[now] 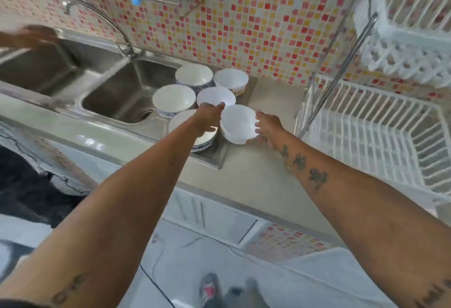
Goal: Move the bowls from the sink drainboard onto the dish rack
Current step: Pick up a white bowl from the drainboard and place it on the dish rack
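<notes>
While right hand (267, 124) cups plain bowl (238, 123) rim, fingers curled on it: lift straight, clear neighbours, carry to dish rack (380, 132); left hand (210, 117) open, empty

A: Anything hidden or unclear?
B: The left hand (210, 118) covered most of the nearest bowl (204, 140); only its rim and patterned side showed. Fingertips overlapped the middle bowl (216, 96), contact couldn't be told.
A: The other hand?
B: The right hand (268, 126) had its fingers on the plain bowl (238, 122); the thumb and the underside of the grip were hidden.
A: Edges?
B: The dish rack (380, 132) was cut off at the right edge. The upper shelf (410, 46) ran out at the top right corner and was blurred.
A: More?
B: A blurred shape (29, 37) at the left edge, unidentifiable. The foot (210, 290) at the bottom was blurred too.
</notes>
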A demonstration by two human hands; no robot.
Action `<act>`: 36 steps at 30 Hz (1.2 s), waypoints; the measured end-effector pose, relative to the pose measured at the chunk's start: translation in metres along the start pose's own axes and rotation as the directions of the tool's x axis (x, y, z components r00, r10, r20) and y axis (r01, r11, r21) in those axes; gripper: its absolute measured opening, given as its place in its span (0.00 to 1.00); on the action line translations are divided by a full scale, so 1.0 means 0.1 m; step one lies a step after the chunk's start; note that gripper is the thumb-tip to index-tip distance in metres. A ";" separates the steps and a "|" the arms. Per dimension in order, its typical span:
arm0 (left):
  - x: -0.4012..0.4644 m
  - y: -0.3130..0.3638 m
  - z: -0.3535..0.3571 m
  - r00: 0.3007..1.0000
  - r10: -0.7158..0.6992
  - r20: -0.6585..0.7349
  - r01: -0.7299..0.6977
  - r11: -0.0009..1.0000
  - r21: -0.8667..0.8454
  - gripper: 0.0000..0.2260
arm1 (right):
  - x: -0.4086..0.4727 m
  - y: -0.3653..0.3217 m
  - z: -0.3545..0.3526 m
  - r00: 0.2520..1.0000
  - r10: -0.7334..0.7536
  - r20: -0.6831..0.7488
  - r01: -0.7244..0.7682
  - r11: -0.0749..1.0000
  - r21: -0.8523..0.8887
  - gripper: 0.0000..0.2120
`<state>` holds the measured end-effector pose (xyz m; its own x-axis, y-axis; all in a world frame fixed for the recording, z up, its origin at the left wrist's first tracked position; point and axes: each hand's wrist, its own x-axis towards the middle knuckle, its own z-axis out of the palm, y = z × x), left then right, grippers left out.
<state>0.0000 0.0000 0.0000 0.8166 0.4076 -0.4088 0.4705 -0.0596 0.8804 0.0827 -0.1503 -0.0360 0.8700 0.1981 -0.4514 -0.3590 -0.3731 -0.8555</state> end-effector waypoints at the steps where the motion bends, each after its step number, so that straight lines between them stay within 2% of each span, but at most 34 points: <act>1: 0.09 0.03 0.04 1.000 0.015 -0.013 -0.014 0.998 0.065 0.16 | 0.04 0.02 -0.01 0.999 0.000 -0.034 -0.001 1.000 -0.031 0.15; 5: 0.43 0.08 0.16 0.996 0.057 -0.064 -0.037 0.961 0.274 0.22 | 0.24 0.14 -0.06 0.995 0.016 -0.103 -0.026 0.995 -0.096 0.22; 8: 0.59 0.08 0.19 0.993 0.078 -0.087 -0.036 0.912 0.410 0.22 | 0.33 0.14 -0.09 0.990 0.042 -0.132 -0.060 0.989 -0.134 0.24; 11: 0.70 0.07 0.25 0.992 0.098 -0.080 -0.041 0.849 0.526 0.21 | 0.46 0.18 -0.10 0.986 0.100 -0.133 -0.114 0.988 -0.100 0.29; 21: 0.82 0.00 0.42 0.998 0.022 -0.066 0.017 0.844 0.536 0.22 | 0.48 0.19 0.00 0.966 0.249 0.064 -0.252 0.966 0.048 0.24; 26: 0.85 -0.03 0.42 0.997 -0.012 -0.071 0.049 0.839 0.542 0.20 | 0.47 0.24 0.03 0.967 0.243 0.079 -0.250 0.964 0.088 0.21; 30: 0.83 -0.03 0.41 0.997 -0.013 -0.079 0.054 0.834 0.550 0.19 | 0.45 0.25 0.00 0.964 0.255 0.078 -0.264 0.955 0.132 0.22; 36: 0.76 -0.02 0.45 0.990 0.082 -0.113 -0.015 0.865 0.501 0.18 | 0.30 0.16 -0.11 0.973 0.220 0.072 -0.228 0.962 0.150 0.21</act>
<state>0.0761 -0.0104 -0.0440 0.8095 0.5015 -0.3054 0.5628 -0.5144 0.6470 0.1067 -0.1602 -0.0604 0.7433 0.1757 -0.6454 -0.5947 -0.2683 -0.7579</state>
